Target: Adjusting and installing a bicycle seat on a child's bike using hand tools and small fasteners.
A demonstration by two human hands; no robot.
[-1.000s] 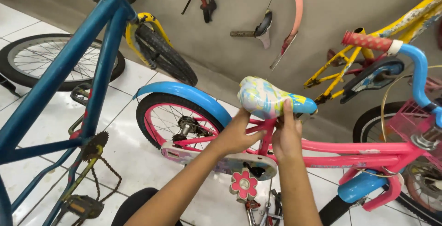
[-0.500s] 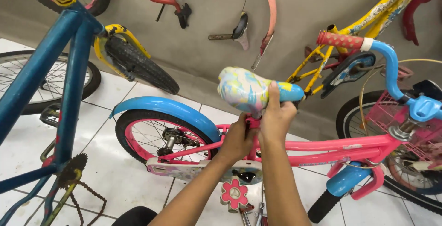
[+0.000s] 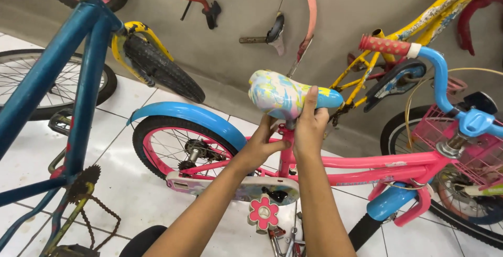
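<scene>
Head view: the saddle (image 3: 285, 95) sits atop the pink bike (image 3: 367, 165), above the seat post. The right hand (image 3: 310, 126) grips the saddle from below, thumb pressed up its side. The left hand (image 3: 264, 144) curls its fingers (image 3: 276, 144) around the post just under the saddle, beside the blue fender (image 3: 188, 116).

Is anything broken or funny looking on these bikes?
Yes. The blue bike on the left has its chain hanging slack off the sprocket. A loose saddle on its post leans against the wall. The pink bike's seat, held by the right hand and left hand, looks fine.
</scene>
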